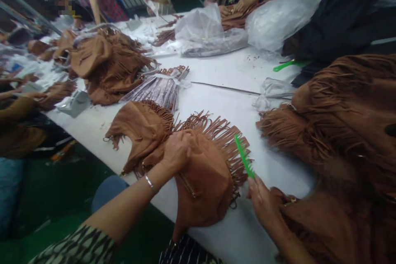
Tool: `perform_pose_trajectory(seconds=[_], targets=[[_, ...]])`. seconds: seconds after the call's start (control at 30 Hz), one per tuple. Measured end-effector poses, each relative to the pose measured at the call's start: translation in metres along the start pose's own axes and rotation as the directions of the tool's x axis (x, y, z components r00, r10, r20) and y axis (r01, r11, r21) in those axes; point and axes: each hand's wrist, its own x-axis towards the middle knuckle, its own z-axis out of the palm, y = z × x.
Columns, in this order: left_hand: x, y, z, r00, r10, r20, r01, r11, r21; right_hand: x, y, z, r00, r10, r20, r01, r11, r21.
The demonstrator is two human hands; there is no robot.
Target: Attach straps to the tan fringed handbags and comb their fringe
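A brown fringed bag [207, 173] lies on the white table [235, 70] in front of me, its strips spread out toward the upper right. My left hand [177, 150], with a silver bracelet at the wrist, is closed on the bag's upper left part, the fingertips partly hidden. At the bag's right side my right hand [258, 194] grips one end of a green comb [244, 156]. The comb's teeth lie over the fringe strips. Another brown fringed piece [140, 132] sits just left of my left hand.
Brown fringed bags are heaped at the right [349, 111] and at the back left [105, 62]. A tied bundle of strips [161, 86], clear plastic bags [210, 29] and a second green comb [286, 65] lie farther back. Several people are around the table.
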Motion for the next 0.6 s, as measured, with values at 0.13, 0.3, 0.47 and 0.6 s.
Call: perform_pose_trajectory(seconds=[0.13,0.3,0.47,0.6], targets=[[0.024,0.05,0.032,0.977,0.212,-0.02,-0.213,0.972,-0.095,0.067,-0.037,-0.006,0.978,-0.105,0.178,0.162,0.923,-0.348],[0.033,0.034,0.076,0.979,0.195,-0.058,-0.2,0.975,-0.101,0.113,-0.058,0.032,0.944,-0.08,0.322,0.232,0.852,-0.469],[0.021,0.007,0.102,0.971,0.226,-0.08,-0.232,0.969,-0.083,0.132,-0.053,0.031,0.967,0.065,0.245,0.109,0.764,-0.636],[0.021,0.007,0.11,0.966,0.23,-0.118,-0.242,0.965,-0.102,0.173,-0.051,0.002,0.982,0.145,0.12,-0.015,0.697,-0.717]])
